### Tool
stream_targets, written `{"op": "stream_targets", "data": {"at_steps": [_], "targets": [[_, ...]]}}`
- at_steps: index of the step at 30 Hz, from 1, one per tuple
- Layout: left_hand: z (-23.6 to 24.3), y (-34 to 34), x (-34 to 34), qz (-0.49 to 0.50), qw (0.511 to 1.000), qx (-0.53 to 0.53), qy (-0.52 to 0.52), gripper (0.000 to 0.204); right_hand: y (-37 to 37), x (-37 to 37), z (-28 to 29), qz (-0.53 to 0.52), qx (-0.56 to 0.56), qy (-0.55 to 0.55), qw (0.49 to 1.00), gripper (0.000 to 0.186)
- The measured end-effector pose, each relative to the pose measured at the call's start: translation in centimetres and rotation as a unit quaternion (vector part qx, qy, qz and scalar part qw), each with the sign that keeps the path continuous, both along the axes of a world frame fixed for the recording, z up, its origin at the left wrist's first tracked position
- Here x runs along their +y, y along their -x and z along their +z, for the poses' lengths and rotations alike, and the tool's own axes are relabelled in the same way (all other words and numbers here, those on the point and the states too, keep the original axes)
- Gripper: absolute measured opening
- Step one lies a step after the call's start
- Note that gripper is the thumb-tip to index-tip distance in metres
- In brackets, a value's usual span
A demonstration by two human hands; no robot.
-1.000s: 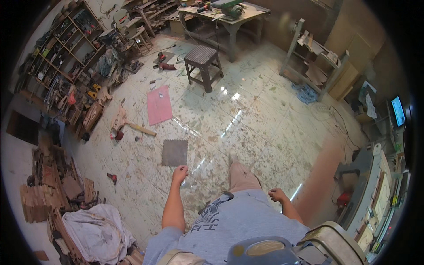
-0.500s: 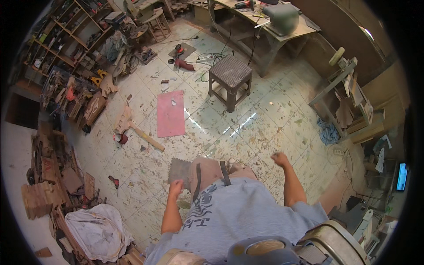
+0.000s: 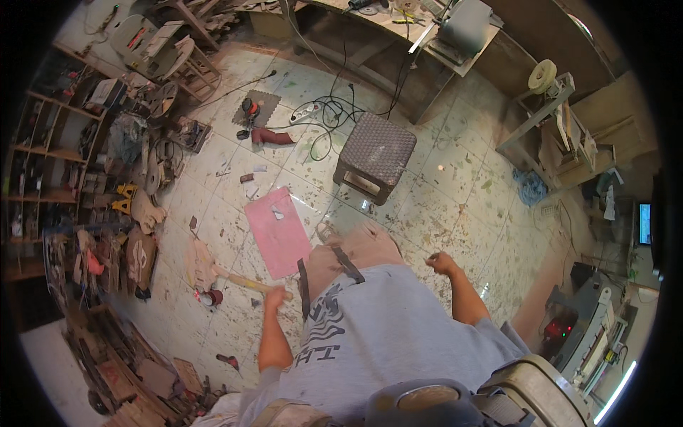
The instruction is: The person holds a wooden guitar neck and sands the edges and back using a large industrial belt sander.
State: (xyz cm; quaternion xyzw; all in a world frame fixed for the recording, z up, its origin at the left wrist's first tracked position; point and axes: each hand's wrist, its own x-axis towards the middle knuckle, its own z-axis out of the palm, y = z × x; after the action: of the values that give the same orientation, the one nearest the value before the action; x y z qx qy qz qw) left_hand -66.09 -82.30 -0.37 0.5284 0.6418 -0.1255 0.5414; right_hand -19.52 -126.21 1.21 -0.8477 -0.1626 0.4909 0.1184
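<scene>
My left hand hangs over the floor beside my thigh, holding nothing I can see. Its fingers look loose and slightly apart, a little blurred. Just beyond it, a long pale wooden handle lies on the tiles. Out to the right, my right hand is in the air above the floor, empty, with fingers loosely bent and apart. Ahead of my legs lie a pink sheet and, farther off, a brown woven-pattern stool.
Cables and a power strip lie behind the stool. A sander-like tool with a red hose rests near a grey mat. A workbench stands at the back, crowded shelves at left, a wooden stand at right.
My body has moved forward and turned; the stool and pink sheet now sit nearer my legs. Both arms have swung a little, and the left hand has come close to the wooden handle.
</scene>
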Motion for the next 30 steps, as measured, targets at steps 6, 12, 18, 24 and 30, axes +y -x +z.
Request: {"op": "stream_targets", "data": {"at_steps": [6,12,18,24,30], "targets": [[6.7,-16.1,26.8,-0.035,0.983,-0.090,-0.157,0.037,4.6,5.9,4.5,-0.257,0.124,0.044,0.957,0.038],[5.6,-27.2,36.6,-0.088,0.976,-0.141,-0.143,0.034,-2.3,15.4,1.8,-0.191,0.072,0.062,0.977,0.036],[-0.4,-26.5,38.6,-0.184,0.982,-0.036,0.013,0.040,-11.4,30.7,2.1,-0.224,-0.103,-0.150,0.957,0.040],[0.9,-29.8,39.2,-0.335,0.941,0.005,0.041,0.036,-15.2,38.7,8.2,-0.299,-0.094,-0.255,0.915,0.038],[1.7,-39.5,44.6,-0.352,0.935,-0.031,0.038,0.033,-13.8,40.1,5.0,-0.321,-0.103,-0.123,0.934,0.044]]}}
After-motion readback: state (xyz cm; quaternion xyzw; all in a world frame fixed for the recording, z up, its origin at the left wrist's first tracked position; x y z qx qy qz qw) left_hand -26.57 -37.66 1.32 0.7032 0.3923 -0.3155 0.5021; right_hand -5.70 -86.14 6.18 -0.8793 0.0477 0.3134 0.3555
